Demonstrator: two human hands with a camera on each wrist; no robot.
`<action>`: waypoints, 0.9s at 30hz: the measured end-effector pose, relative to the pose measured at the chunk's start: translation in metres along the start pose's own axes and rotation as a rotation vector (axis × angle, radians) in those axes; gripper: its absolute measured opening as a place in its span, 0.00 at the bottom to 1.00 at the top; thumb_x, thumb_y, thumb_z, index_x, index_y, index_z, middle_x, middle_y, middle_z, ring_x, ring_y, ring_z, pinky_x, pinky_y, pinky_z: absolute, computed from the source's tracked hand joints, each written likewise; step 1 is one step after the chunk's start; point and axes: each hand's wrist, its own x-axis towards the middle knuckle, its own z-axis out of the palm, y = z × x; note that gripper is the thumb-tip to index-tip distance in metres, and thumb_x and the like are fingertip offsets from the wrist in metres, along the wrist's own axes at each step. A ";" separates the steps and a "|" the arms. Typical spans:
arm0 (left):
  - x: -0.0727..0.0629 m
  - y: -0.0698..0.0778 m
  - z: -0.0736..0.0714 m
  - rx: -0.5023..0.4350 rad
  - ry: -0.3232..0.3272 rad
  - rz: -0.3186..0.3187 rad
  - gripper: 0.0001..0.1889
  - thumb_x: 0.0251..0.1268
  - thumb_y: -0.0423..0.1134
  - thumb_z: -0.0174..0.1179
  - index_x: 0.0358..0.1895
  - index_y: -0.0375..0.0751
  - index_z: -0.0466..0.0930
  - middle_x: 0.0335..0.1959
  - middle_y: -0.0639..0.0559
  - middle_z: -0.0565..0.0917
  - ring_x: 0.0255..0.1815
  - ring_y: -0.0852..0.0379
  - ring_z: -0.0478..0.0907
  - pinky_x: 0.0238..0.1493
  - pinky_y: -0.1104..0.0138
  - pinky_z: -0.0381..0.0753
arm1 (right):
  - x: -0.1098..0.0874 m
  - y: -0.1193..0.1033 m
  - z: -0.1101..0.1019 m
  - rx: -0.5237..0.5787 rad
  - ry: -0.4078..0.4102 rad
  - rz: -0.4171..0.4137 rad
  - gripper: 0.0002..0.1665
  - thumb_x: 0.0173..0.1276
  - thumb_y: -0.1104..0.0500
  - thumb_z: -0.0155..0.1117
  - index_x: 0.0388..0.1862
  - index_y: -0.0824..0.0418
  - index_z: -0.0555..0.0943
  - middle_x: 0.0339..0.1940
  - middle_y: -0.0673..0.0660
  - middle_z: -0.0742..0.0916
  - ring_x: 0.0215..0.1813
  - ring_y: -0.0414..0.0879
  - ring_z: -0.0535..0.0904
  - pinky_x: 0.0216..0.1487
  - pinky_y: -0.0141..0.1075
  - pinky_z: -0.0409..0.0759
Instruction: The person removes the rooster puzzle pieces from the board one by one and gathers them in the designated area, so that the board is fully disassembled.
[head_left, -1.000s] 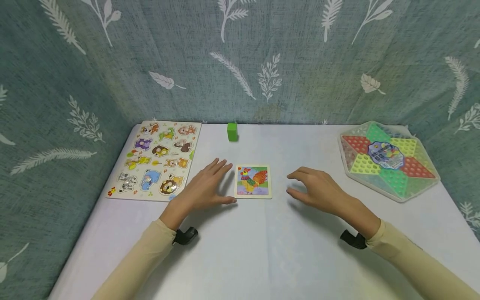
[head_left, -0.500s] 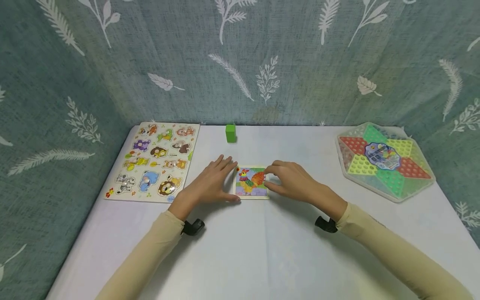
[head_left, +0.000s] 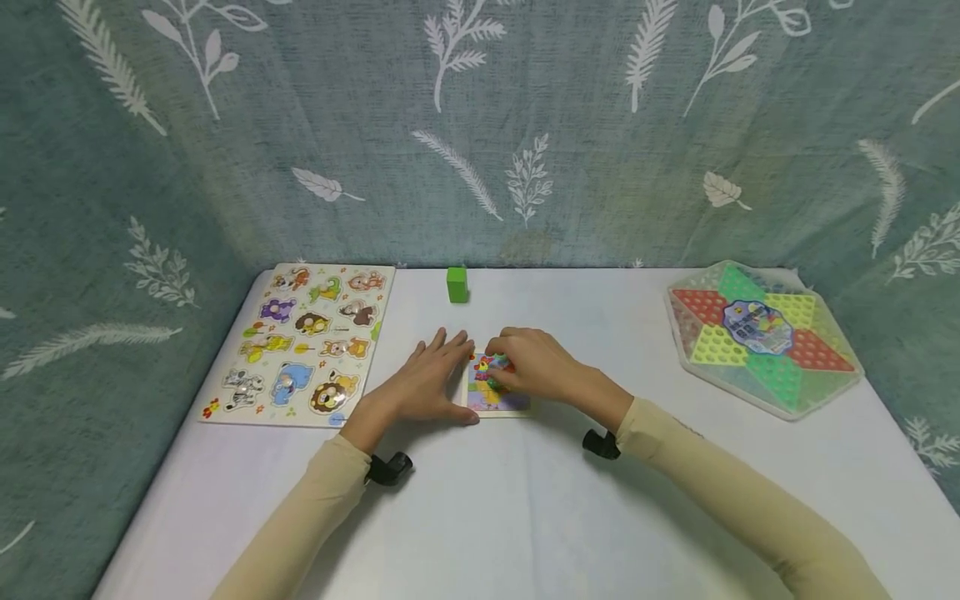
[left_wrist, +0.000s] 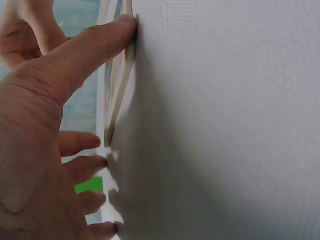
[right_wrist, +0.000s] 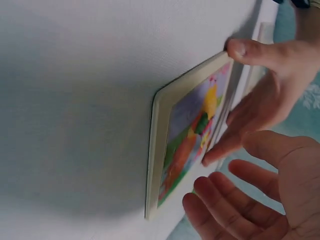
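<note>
A small square puzzle with a pale frame and a colourful rooster picture lies flat on the white table. My left hand is at its left side, fingers spread. In the left wrist view the thumb touches the frame's near edge. Over the picture hovers my right hand, hiding the puzzle's upper right part in the head view. From the right wrist, the puzzle appears whole, and the loosely bent fingers hold nothing, apart from its surface.
An animal peg puzzle board lies at the left. A green block stands at the back, before the patterned curtain. To the right lies a hexagonal Chinese checkers board with a clear cover.
My right hand has moved left, from beside the puzzle to above its picture. The left hand has shifted slightly towards the puzzle's edge. The head view has tilted up a little.
</note>
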 end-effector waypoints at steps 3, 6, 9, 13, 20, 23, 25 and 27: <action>0.001 0.000 0.001 0.002 -0.004 -0.004 0.60 0.44 0.69 0.73 0.78 0.40 0.58 0.81 0.43 0.50 0.80 0.36 0.38 0.73 0.36 0.43 | 0.007 -0.001 0.005 -0.026 -0.032 -0.003 0.15 0.67 0.53 0.70 0.48 0.61 0.86 0.37 0.53 0.84 0.31 0.41 0.73 0.35 0.36 0.75; 0.002 -0.001 0.000 0.006 -0.009 -0.017 0.59 0.44 0.69 0.74 0.78 0.41 0.60 0.81 0.43 0.50 0.80 0.36 0.37 0.73 0.36 0.41 | 0.014 -0.002 0.010 -0.049 -0.058 -0.008 0.15 0.68 0.53 0.70 0.47 0.61 0.86 0.34 0.53 0.83 0.30 0.42 0.72 0.32 0.36 0.73; 0.002 -0.001 -0.001 -0.003 -0.015 -0.030 0.59 0.43 0.69 0.74 0.78 0.42 0.60 0.81 0.43 0.50 0.80 0.36 0.36 0.72 0.34 0.39 | 0.020 -0.002 0.015 -0.089 -0.068 0.006 0.14 0.67 0.53 0.70 0.45 0.60 0.86 0.32 0.52 0.81 0.29 0.43 0.71 0.30 0.36 0.72; 0.004 -0.002 0.000 -0.028 -0.014 -0.036 0.59 0.43 0.69 0.74 0.79 0.46 0.58 0.81 0.44 0.49 0.80 0.35 0.36 0.71 0.33 0.38 | 0.025 -0.002 0.019 -0.125 -0.073 0.052 0.15 0.65 0.52 0.71 0.44 0.59 0.85 0.31 0.50 0.78 0.31 0.44 0.72 0.29 0.35 0.72; 0.005 -0.003 0.003 -0.057 0.008 -0.041 0.59 0.42 0.68 0.75 0.78 0.46 0.60 0.81 0.45 0.50 0.80 0.37 0.37 0.71 0.33 0.37 | 0.029 0.002 0.021 -0.054 -0.071 0.111 0.16 0.62 0.52 0.75 0.42 0.60 0.83 0.31 0.50 0.77 0.32 0.46 0.72 0.33 0.36 0.72; 0.004 -0.004 0.003 -0.062 0.011 -0.043 0.59 0.41 0.67 0.76 0.77 0.44 0.61 0.81 0.45 0.50 0.80 0.38 0.37 0.72 0.33 0.37 | 0.031 0.003 0.021 -0.010 -0.073 0.108 0.11 0.61 0.53 0.76 0.30 0.58 0.83 0.28 0.50 0.77 0.32 0.45 0.71 0.34 0.36 0.70; 0.004 -0.004 0.003 -0.062 0.013 -0.044 0.59 0.41 0.67 0.76 0.77 0.44 0.61 0.81 0.45 0.50 0.80 0.38 0.37 0.72 0.33 0.37 | 0.031 0.003 0.020 0.007 -0.076 0.105 0.12 0.61 0.54 0.76 0.25 0.56 0.82 0.27 0.50 0.77 0.32 0.45 0.71 0.34 0.36 0.69; 0.004 -0.004 0.003 -0.063 0.016 -0.046 0.59 0.40 0.67 0.76 0.77 0.45 0.61 0.81 0.45 0.50 0.80 0.38 0.37 0.72 0.33 0.37 | 0.030 0.002 0.020 0.015 -0.078 0.107 0.11 0.62 0.54 0.75 0.26 0.57 0.83 0.28 0.50 0.77 0.33 0.45 0.71 0.33 0.36 0.70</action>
